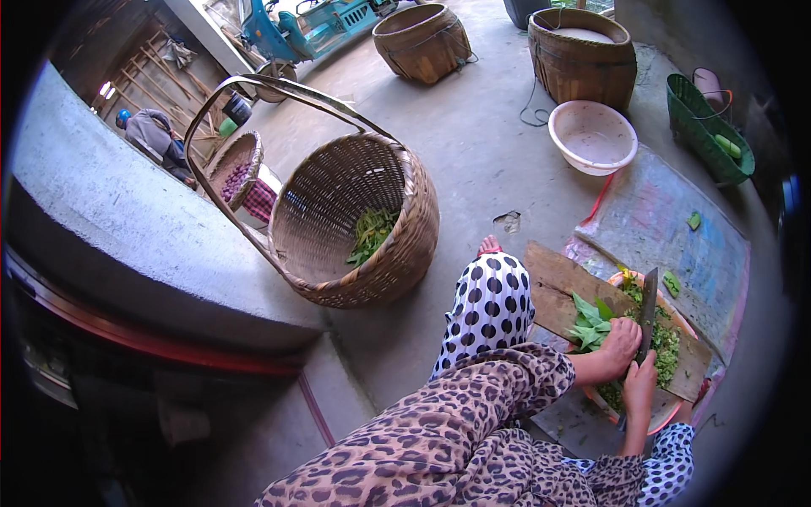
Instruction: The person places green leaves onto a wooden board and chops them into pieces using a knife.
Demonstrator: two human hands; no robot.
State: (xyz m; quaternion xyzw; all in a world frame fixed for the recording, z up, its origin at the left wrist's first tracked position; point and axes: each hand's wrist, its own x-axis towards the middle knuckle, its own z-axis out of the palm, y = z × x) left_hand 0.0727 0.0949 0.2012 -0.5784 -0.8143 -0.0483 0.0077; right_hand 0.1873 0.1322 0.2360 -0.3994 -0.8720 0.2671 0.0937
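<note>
My left hand (621,345) presses a bunch of green leaves (590,322) onto a wooden board (557,279). The handle of a large knife (647,310) is in my right hand (640,383); its dark blade stands close beside the fingers of my left hand. Chopped greens (665,355) lie on the board to the right of the blade. Beneath the board is a basin with a pinkish-orange rim (665,421), with more cut greens in it.
A tall-handled wicker basket (418,222) holding greens stands to the left. Farther off are a white basin (593,138), woven baskets (421,44), a green basket (703,136) and a blue vehicle (304,32). A person (152,133) bends at the far left.
</note>
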